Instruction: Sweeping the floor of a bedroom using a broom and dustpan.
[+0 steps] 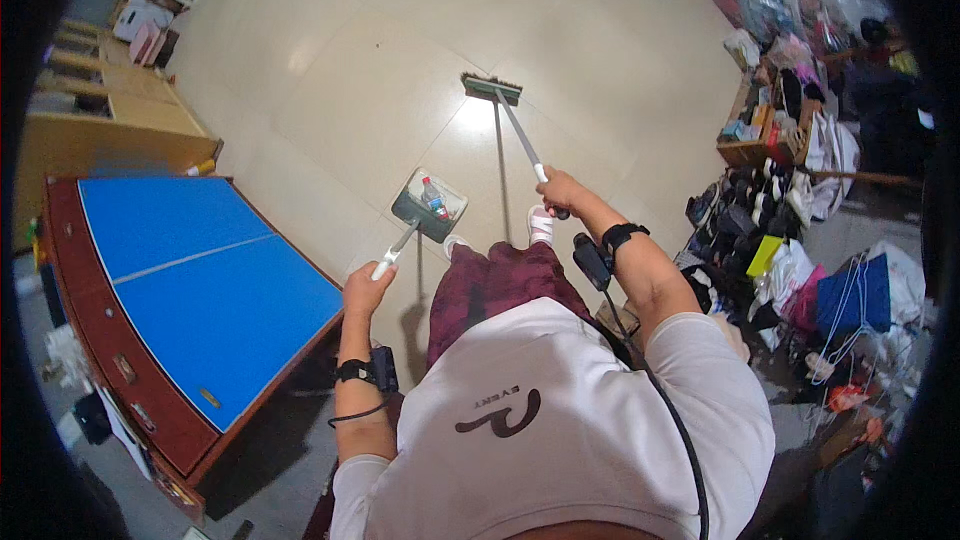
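Observation:
My left hand [368, 290] is closed around the white grip of a long-handled dustpan [407, 206], which is held low in front of my feet. In the pan lies a small plastic bottle [433, 197] with a red cap and a red label. My right hand [562, 192] is wrapped round the handle of a broom [492, 90]. The grey handle slants away from me to a green head with dark bristles, beyond the dustpan and to its right. A gap of tiled floor lies between broom head and pan.
A table with a blue top [200, 270] stands at the left, a wooden cabinet [110, 140] behind it. On the right are a pile of shoes [745, 205], a wooden box [760, 145] of small goods, bagged items and clothes hangers. Pale tiled floor [330, 70] stretches ahead.

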The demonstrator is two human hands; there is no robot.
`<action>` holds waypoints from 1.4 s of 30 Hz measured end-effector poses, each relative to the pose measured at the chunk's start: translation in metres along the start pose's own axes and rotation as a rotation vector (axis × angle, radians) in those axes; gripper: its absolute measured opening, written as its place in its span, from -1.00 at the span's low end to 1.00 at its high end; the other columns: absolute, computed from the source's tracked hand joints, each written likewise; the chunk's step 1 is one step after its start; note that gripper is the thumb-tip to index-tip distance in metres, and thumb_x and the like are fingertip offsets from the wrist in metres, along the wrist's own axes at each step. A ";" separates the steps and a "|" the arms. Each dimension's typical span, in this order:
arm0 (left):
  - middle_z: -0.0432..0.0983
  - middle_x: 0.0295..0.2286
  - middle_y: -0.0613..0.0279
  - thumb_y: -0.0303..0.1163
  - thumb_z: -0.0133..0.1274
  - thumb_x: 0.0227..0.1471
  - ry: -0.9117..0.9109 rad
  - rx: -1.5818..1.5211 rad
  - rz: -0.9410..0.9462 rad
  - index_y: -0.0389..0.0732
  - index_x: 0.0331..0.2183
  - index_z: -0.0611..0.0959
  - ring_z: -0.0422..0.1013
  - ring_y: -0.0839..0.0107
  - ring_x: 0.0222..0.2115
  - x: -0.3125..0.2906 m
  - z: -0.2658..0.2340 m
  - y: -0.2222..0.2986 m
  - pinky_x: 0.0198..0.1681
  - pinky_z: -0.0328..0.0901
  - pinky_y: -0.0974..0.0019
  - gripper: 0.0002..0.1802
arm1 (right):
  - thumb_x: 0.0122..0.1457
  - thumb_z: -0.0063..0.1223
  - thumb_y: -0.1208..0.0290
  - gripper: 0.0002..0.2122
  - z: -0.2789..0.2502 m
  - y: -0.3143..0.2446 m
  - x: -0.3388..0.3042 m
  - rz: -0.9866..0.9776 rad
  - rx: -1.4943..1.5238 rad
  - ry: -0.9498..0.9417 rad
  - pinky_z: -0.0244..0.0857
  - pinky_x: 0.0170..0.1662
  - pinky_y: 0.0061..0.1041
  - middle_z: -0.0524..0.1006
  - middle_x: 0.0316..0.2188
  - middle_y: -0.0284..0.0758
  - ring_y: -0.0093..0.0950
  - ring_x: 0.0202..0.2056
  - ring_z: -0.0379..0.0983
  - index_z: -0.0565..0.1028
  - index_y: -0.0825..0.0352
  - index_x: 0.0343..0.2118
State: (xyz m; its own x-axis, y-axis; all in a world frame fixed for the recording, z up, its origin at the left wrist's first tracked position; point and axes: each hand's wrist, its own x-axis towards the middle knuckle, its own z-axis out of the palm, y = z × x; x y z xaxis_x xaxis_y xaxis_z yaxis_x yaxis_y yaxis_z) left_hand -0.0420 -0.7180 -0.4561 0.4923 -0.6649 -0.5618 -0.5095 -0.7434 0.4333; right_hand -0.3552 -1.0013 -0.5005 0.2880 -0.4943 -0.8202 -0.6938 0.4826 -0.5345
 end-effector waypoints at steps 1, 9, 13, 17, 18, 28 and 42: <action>0.48 -0.60 0.01 0.06 0.10 -0.15 -0.010 0.026 0.009 -0.17 -0.48 0.62 0.42 0.10 -0.54 0.000 0.001 0.013 -0.47 0.27 0.14 -0.56 | 0.07 -0.17 0.51 -0.65 0.000 0.016 0.000 -0.056 -0.084 -0.031 0.22 -0.73 -0.47 0.38 -0.72 -0.29 -0.49 -0.77 0.32 0.19 0.39 -0.05; 0.48 -0.61 0.00 0.04 0.10 -0.14 -0.028 0.088 0.089 -0.20 -0.54 0.60 0.41 0.05 -0.56 0.023 0.013 0.046 -0.48 0.26 0.13 -0.56 | 0.14 -0.16 0.50 -0.51 -0.003 0.074 -0.104 0.227 0.204 -0.360 0.17 -0.75 -0.62 0.28 -0.70 -0.42 -0.61 -0.75 0.23 0.06 0.28 0.15; 0.47 -0.63 0.00 0.04 0.10 -0.14 -0.035 0.050 0.144 -0.20 -0.55 0.59 0.41 0.05 -0.58 0.039 0.024 0.058 -0.50 0.26 0.14 -0.56 | 0.13 -0.15 0.52 -0.51 -0.035 0.072 -0.118 0.320 0.524 -0.468 0.11 -0.75 -0.65 0.24 -0.72 -0.44 -0.67 -0.75 0.19 0.09 0.24 0.16; 0.46 -0.65 0.02 0.04 0.10 -0.14 -0.047 0.106 0.132 -0.20 -0.55 0.59 0.41 0.11 -0.60 0.039 0.018 0.080 -0.51 0.25 0.17 -0.55 | 0.13 -0.15 0.50 -0.53 -0.074 0.075 -0.143 0.224 0.592 -0.376 0.04 -0.75 -0.68 0.24 -0.72 -0.45 -0.68 -0.75 0.14 0.13 0.25 0.14; 0.46 -0.65 0.03 0.04 0.10 -0.14 -0.055 0.141 0.154 -0.20 -0.54 0.59 0.40 0.13 -0.61 0.039 0.017 0.082 -0.50 0.26 0.18 -0.55 | 0.13 -0.15 0.50 -0.53 -0.082 0.076 -0.148 0.220 0.596 -0.377 0.04 -0.75 -0.68 0.24 -0.72 -0.45 -0.68 -0.75 0.14 0.13 0.25 0.14; 0.48 -0.62 0.04 0.07 0.10 -0.14 -0.111 0.176 0.144 -0.18 -0.51 0.61 0.42 0.12 -0.56 0.037 0.050 0.117 -0.47 0.28 0.19 -0.55 | 0.08 -0.16 0.52 -0.45 -0.161 0.096 -0.065 -0.025 0.289 0.112 0.17 -0.76 -0.55 0.31 -0.76 -0.37 -0.57 -0.79 0.25 0.03 0.35 0.17; 0.48 -0.63 0.01 0.05 0.09 -0.10 -0.106 0.076 0.136 -0.22 -0.51 0.61 0.42 0.13 -0.58 0.044 0.095 0.144 -0.49 0.26 0.18 -0.54 | 0.13 -0.15 0.50 -0.52 -0.167 0.151 -0.160 0.322 0.786 -0.349 0.11 -0.73 -0.68 0.25 -0.70 -0.45 -0.67 -0.75 0.19 0.12 0.24 0.14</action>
State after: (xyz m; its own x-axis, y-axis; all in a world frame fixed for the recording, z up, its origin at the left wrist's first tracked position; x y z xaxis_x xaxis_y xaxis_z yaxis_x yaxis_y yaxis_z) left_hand -0.1611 -0.8472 -0.4852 0.3403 -0.7441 -0.5749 -0.6198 -0.6373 0.4580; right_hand -0.6157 -0.9698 -0.4156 0.4307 -0.0660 -0.9001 -0.1638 0.9750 -0.1499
